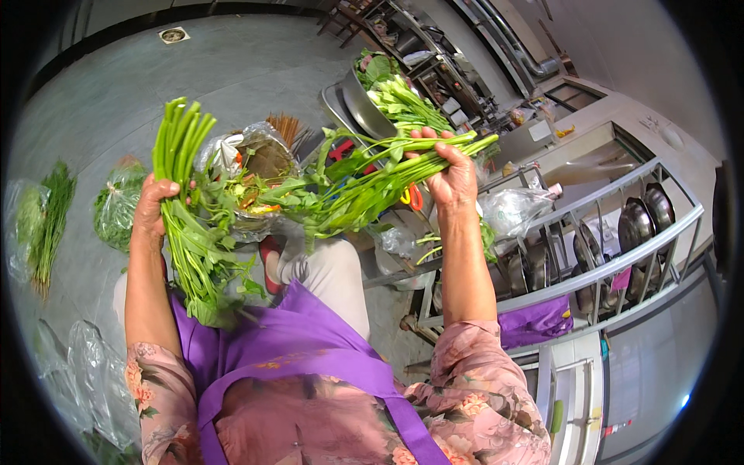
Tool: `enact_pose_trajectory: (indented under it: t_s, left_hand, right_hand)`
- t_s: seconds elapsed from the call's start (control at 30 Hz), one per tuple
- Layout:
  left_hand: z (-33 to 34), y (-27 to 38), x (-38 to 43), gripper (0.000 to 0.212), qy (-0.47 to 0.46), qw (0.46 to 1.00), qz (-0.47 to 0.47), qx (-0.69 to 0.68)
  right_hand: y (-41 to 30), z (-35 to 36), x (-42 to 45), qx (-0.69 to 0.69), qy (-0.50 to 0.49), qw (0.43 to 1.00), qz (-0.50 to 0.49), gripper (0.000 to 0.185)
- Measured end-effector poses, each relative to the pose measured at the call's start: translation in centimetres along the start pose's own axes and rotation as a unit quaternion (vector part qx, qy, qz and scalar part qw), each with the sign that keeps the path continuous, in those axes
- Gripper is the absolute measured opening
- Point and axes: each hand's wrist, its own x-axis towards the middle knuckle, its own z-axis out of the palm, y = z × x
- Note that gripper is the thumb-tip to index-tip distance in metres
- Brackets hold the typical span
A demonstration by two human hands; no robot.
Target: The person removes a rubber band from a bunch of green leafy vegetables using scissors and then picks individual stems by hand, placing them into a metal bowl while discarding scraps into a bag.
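My left hand [152, 204] is closed around a thick bunch of leafy greens [181, 142], cut stems up and leaves hanging over my purple apron. In my right hand [453, 174] is a looser bunch of long-stemmed greens [372, 195]. Its stem ends point right, and its leaves trail left towards the other bunch. Between the hands, partly covered by leaves, stands a plastic-lined waste container [273, 154] holding trimmings. Behind my right hand, a steel bowl [365, 110] holds more greens, with pale stem ends [401, 96] showing. Scissors with orange and yellow handles [415, 197] lie below the right bunch.
On the floor to the left are a bag of greens [119, 203], a bundle of thin green stalks [55, 224] and clear plastic bags [96, 378]. A metal rack [628, 250] with steel pans stands at the right. A twig broom [289, 129] is behind the waste container.
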Motion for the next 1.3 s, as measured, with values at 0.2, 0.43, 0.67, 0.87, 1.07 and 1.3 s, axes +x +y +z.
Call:
enact_pose_trajectory:
  t_s: [0.2,0.43,0.67,0.87,1.07,1.3]
  left_hand:
    - [1.7,1.1,-1.0,0.053,-0.028,0.999,-0.013,-0.022]
    - [2.8,2.3,-1.5,0.061,-0.057,0.997,-0.01,-0.044]
    - [4.1,1.5,-1.2,0.069,-0.111,0.991,-0.01,-0.078]
    - [5.8,0.8,-1.7,0.064,-0.149,0.97,-0.074,-0.176]
    - [4.8,0.0,-1.1,0.055,-0.162,0.967,-0.095,-0.174]
    - [4.4,-0.5,-1.3,0.058,-0.155,0.967,-0.084,-0.184]
  right_hand:
    - [5.6,3.6,0.5,-0.118,-0.036,0.992,0.04,0.023]
    - [9.8,4.9,1.5,-0.207,-0.061,0.972,0.09,0.025]
    - [14.6,7.9,0.3,-0.181,-0.116,0.96,0.178,0.026]
    - [18.6,10.8,-0.4,-0.148,-0.133,0.963,0.181,0.015]
    - [20.5,11.6,-0.7,-0.162,-0.095,0.959,0.214,0.012]
    - [20.5,11.1,-1.4,-0.104,-0.094,0.948,0.285,0.011]
